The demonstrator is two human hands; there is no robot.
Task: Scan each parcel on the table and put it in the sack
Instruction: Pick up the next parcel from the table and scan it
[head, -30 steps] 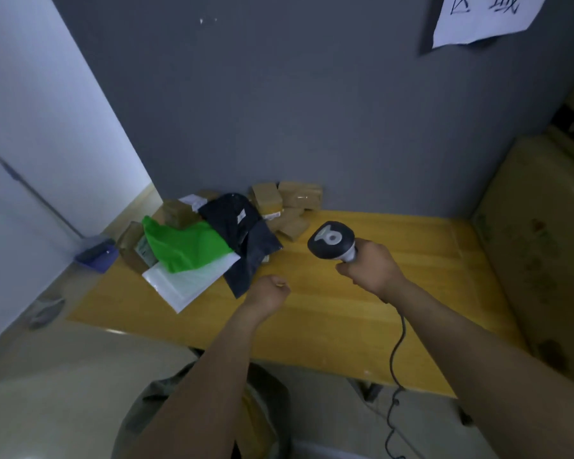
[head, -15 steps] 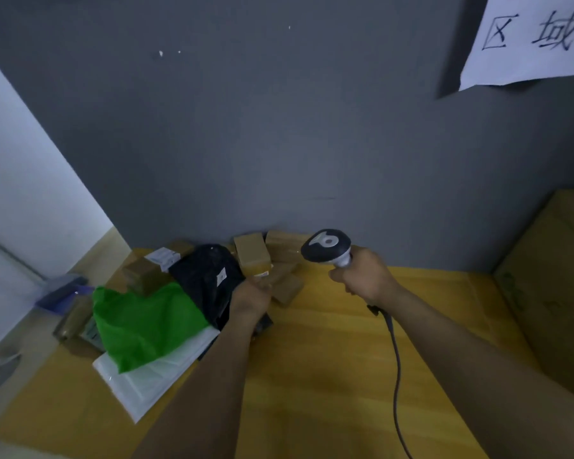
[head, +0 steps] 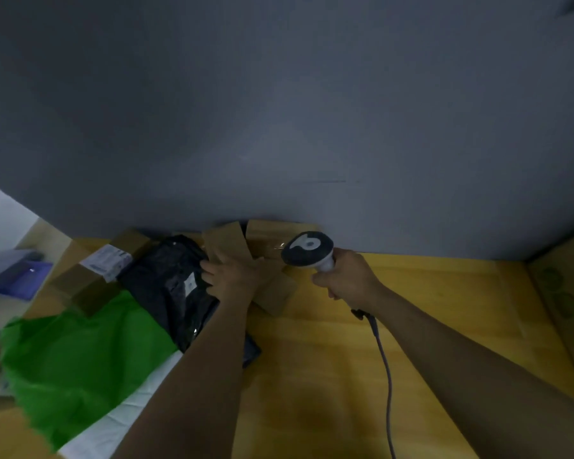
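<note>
- Parcels are all heaped at the back-left corner of the desk (head: 428, 326), right against the grey wall (head: 279, 111).
- left hand (head: 232, 281) is down on a flat brown parcel (head: 224, 245) at the back edge, fingers curled round its near side, so it's got hold of it.
- right hand (head: 345, 281) is clenched round the handle of the scanner (head: 307, 250), whose head sits just beside that parcel; its cable (head: 383, 359) trails toward the front edge.
- Another brown box (head: 265, 233) stands behind against the wall, and a small box (head: 275, 294) lies partly under the left wrist.
- black poly bag (head: 166, 279) lies left of the hand, overlapping a green bag (head: 73, 366), which sits on a white bag (head: 120, 422) near the front-left corner.
- A labelled box (head: 105, 260) sits at the left edge.
- Containers: a blue tray (head: 17, 276) off the left edge, too blurry to see what's in it, and a big carton (head: 567, 293) at the right edge, inside hidden.
</note>
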